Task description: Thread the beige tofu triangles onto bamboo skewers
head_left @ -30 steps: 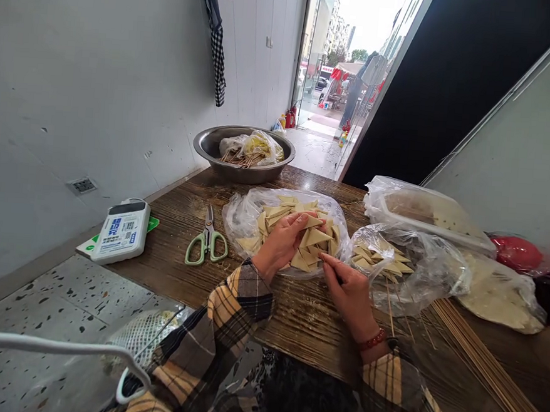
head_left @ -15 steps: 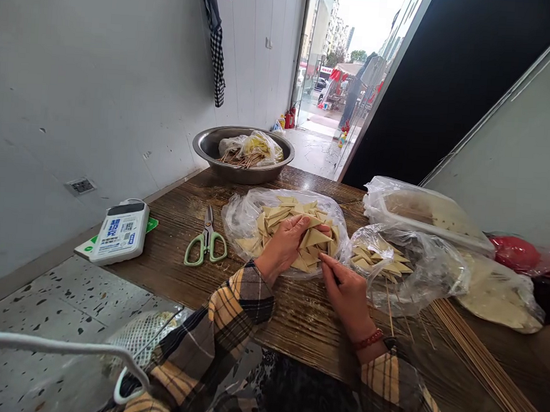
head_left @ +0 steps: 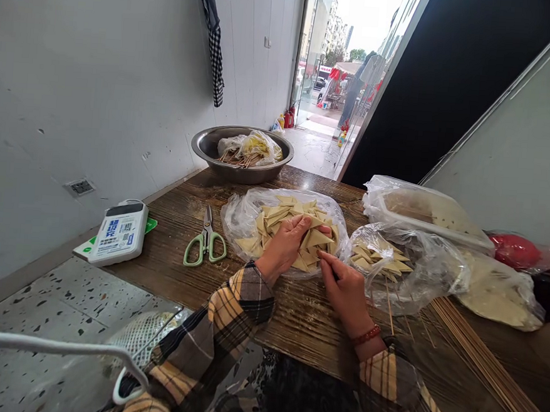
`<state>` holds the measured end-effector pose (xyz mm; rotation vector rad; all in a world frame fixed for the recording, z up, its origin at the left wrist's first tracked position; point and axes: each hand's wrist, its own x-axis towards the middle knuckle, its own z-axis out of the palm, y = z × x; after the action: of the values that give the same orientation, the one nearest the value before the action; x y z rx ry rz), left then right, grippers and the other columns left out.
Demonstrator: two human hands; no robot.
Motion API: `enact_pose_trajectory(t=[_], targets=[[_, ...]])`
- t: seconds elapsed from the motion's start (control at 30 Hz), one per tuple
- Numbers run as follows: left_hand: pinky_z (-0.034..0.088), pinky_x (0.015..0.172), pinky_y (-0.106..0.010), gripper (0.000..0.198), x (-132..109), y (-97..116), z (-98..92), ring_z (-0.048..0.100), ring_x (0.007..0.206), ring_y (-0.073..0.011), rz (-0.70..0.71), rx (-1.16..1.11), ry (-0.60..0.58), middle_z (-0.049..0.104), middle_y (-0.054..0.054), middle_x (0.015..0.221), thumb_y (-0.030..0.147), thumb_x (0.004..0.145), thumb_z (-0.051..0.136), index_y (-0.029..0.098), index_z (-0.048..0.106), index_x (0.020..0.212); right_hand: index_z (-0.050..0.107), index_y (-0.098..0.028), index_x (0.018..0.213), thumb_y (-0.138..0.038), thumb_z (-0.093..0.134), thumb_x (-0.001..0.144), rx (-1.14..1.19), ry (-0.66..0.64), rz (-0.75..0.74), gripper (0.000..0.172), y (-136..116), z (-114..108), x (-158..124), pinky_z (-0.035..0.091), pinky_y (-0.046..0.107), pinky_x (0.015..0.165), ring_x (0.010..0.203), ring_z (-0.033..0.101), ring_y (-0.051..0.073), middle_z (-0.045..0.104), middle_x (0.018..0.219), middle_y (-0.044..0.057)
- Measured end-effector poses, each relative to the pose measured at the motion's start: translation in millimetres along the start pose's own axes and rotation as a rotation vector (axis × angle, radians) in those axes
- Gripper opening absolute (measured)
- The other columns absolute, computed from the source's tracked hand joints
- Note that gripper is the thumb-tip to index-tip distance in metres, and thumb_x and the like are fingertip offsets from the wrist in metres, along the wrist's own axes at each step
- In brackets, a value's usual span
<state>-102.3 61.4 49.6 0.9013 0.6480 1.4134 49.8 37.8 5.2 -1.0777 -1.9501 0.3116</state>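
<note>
My left hand (head_left: 287, 243) is closed on a pale yellow folded tofu-skin triangle (head_left: 317, 238), thumb on top, above a pile of similar triangles (head_left: 274, 218) lying on a clear plastic bag (head_left: 237, 213). Close by on the right, my right hand (head_left: 345, 286) is pinched, thumb against forefinger, its fingertips just below the held piece. Whatever thin thing those fingertips grip is too small to make out. Further right, a second clear bag (head_left: 434, 261) holds more folded triangles (head_left: 379, 257), with a few thin skewers (head_left: 389, 308) sticking out towards me.
Green-handled scissors (head_left: 205, 242) lie left of the pile. A white box-like device (head_left: 120, 233) sits at the table's left edge. Behind stands a metal basin (head_left: 242, 173) with bagged skewers. On the right are a bundle of bamboo sticks (head_left: 485, 365) and a bagged tray (head_left: 425, 210).
My right hand has shifted very slightly left and up, towards the triangle. My left hand keeps its hold in the same place.
</note>
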Motion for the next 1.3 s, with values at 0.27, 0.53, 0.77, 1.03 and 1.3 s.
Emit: enact_pose_trajectory(t=[0.27,0.53,0.77,1.03,1.3], targets=[[0.051,0.064,-0.028,0.035,0,-3,1.5,0.066,0.066,-0.0168,0.005,-0.001,-0.005,0.072,-0.009,0.079,0.046,0.079,0.065,0.012,0.065,0.086,0.071,-0.022,0.099,-0.029,0.048,0.091,0.091,-0.004,0.071,0.025,-6,-1,6,0.054,0.032,0.073,0.081,0.071,0.021,0.076,0.095,0.006],[0.05,0.065,-0.026,0.035,0,-7,2.3,0.066,0.069,-0.0165,-0.027,0.039,-0.012,0.073,-0.01,0.084,0.046,0.079,0.065,0.012,0.068,0.084,0.07,-0.019,0.083,-0.036,0.05,0.09,0.138,-0.019,0.179,0.027,-8,-1,12,0.045,0.025,0.056,0.059,0.061,0.016,0.069,0.066,0.001],[0.05,0.066,-0.027,0.039,3,-3,-10.7,0.066,0.069,-0.0167,-0.032,0.007,0.0,0.073,-0.011,0.084,0.048,0.082,0.062,0.011,0.072,0.09,0.071,-0.02,0.093,-0.036,0.049,0.091,0.206,-0.068,0.173,0.028,-8,-4,4,0.052,0.027,0.063,0.068,0.068,0.018,0.074,0.078,0.004],[0.05,0.066,-0.027,0.034,3,-7,-4.6,0.065,0.068,-0.0159,0.008,0.014,-0.015,0.073,-0.009,0.085,0.045,0.082,0.062,0.013,0.07,0.087,0.072,-0.022,0.098,-0.03,0.049,0.09,0.204,-0.012,0.15,0.025,-9,-1,9,0.054,0.033,0.076,0.083,0.07,0.022,0.076,0.094,0.005],[0.049,0.067,-0.026,0.033,4,-13,-3.0,0.064,0.073,-0.0159,-0.039,0.041,-0.055,0.072,-0.009,0.091,0.044,0.082,0.062,0.013,0.07,0.092,0.072,-0.021,0.092,-0.031,0.049,0.09,0.188,-0.011,0.169,0.025,-8,-4,12,0.052,0.03,0.07,0.077,0.069,0.02,0.076,0.086,0.004]])
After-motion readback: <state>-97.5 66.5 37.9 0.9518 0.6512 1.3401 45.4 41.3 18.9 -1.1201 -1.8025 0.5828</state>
